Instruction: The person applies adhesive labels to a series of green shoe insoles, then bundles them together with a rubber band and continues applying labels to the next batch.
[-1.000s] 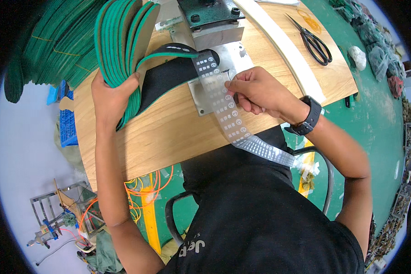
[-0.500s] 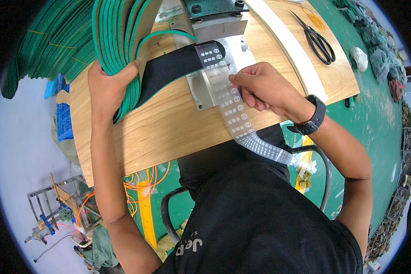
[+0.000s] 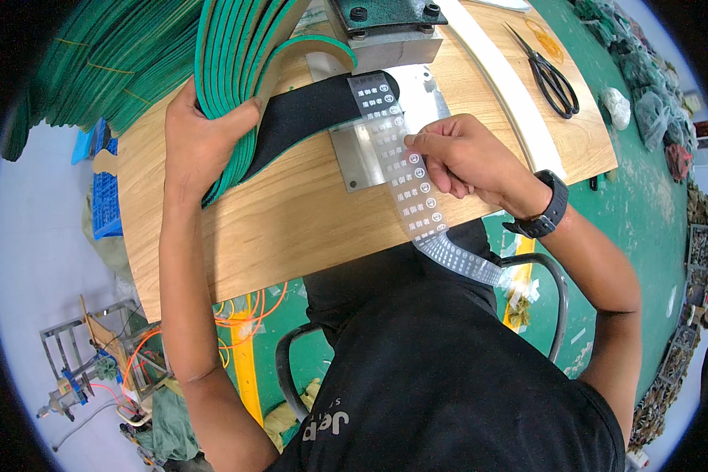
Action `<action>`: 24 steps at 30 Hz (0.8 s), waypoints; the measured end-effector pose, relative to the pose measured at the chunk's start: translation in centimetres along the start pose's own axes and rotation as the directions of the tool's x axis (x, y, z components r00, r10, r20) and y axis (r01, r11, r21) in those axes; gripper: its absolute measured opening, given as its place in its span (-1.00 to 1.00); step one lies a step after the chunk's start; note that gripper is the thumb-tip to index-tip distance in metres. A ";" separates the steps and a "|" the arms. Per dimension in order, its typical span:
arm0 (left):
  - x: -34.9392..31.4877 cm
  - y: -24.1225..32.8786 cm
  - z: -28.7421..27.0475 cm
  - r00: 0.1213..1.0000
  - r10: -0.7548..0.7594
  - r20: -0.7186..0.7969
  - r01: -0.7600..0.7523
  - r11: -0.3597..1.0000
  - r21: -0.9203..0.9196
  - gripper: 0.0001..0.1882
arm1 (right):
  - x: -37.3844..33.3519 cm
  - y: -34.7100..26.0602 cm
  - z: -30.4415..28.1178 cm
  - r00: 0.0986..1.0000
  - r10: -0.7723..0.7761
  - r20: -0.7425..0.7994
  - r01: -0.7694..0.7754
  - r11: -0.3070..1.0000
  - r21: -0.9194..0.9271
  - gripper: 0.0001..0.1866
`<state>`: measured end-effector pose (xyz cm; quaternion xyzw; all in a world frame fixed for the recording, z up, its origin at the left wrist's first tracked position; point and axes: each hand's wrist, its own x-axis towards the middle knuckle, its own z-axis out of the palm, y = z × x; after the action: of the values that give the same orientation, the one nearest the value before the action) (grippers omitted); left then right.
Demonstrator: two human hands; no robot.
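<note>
The loose green-edged sheet (image 3: 315, 45), whose end was lying low over the black insole-shaped piece (image 3: 311, 108), is now raised and curled above it, with its tan side visible. The left hand (image 3: 204, 145) has brought the stack (image 3: 228, 71) slightly nearer to the metal plate (image 3: 354, 157).

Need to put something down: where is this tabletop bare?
Bare tabletop lies along the near edge, between left hand and printed strip; another patch borders the scissors and white curved piece. Crowded: metal plate, overlapped by black insole and strip, beside right hand.
</note>
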<state>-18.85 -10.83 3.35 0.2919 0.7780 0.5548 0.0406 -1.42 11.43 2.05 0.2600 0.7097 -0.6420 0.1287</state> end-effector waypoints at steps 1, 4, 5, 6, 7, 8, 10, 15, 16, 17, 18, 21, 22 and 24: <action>0.0 0.1 0.0 1.000 -0.006 0.009 0.005 0.999 0.035 -0.69 | 0.0 -0.1 0.1 1.000 0.012 -0.005 -0.012 1.000 -0.022 -0.73; -0.2 0.6 0.1 1.000 -0.013 0.027 0.010 0.997 0.073 -0.65 | 0.0 0.2 0.1 1.000 0.001 -0.008 -0.001 1.000 0.010 -0.72; -0.2 0.5 0.2 1.000 -0.007 0.028 0.006 0.999 0.041 -0.64 | 0.0 0.1 0.2 1.000 0.010 -0.020 -0.010 1.000 0.021 -0.72; -0.3 0.4 0.3 1.000 -0.001 0.028 0.001 1.000 0.009 -0.63 | -0.1 0.0 0.5 0.999 0.019 -0.032 -0.018 0.999 0.031 -0.72; -0.3 0.4 0.3 0.999 -0.015 0.035 0.015 1.000 0.010 -0.63 | -0.2 -0.2 0.6 0.998 0.028 -0.047 -0.026 0.999 0.041 -0.72; -0.2 0.4 0.3 0.999 -0.029 0.042 0.028 1.000 0.011 -0.62 | -0.3 -0.3 0.7 0.998 0.037 -0.049 -0.035 0.999 0.036 -0.72; -0.1 0.4 0.3 0.999 -0.035 0.040 0.034 0.999 0.022 -0.62 | -0.2 -0.4 0.7 0.997 0.052 -0.055 -0.051 0.998 0.026 -0.72; 0.1 0.4 0.2 0.998 -0.039 0.055 0.036 0.998 0.053 -0.61 | 0.0 0.1 0.3 0.999 0.044 -0.018 -0.044 0.999 0.024 -0.72; 0.1 0.3 0.2 0.998 -0.033 0.062 0.031 0.999 0.040 -0.60 | 0.1 0.1 0.2 0.999 0.048 -0.006 -0.048 0.999 0.023 -0.71; 0.0 0.2 0.2 0.997 -0.027 0.070 0.025 0.999 0.027 -0.60 | 0.0 0.1 0.2 0.998 0.054 -0.006 -0.054 0.998 0.011 -0.71; 0.0 0.1 0.4 0.997 -0.021 0.078 0.020 1.000 0.013 -0.59 | -0.1 0.0 0.3 0.998 0.061 -0.007 -0.061 0.998 0.000 -0.71; 0.1 0.1 0.8 0.998 -0.026 0.052 0.026 1.000 -0.009 -0.58 | -0.4 -0.4 0.6 0.998 0.066 -0.019 -0.065 0.998 0.007 -0.71; 0.0 0.2 0.7 0.999 -0.017 0.051 0.015 1.000 0.027 -0.58 | -0.5 -0.3 0.7 0.997 0.067 -0.025 -0.067 0.998 0.019 -0.70; 0.1 0.7 0.7 0.999 0.001 0.051 -0.006 0.995 0.098 -0.56 | -0.5 -0.3 0.7 0.999 0.045 -0.023 -0.044 0.999 0.030 -0.70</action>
<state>-18.37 -10.05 3.74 0.3089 0.8026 0.5083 0.0451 -1.26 10.63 2.48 0.2851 0.6957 -0.6463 0.1306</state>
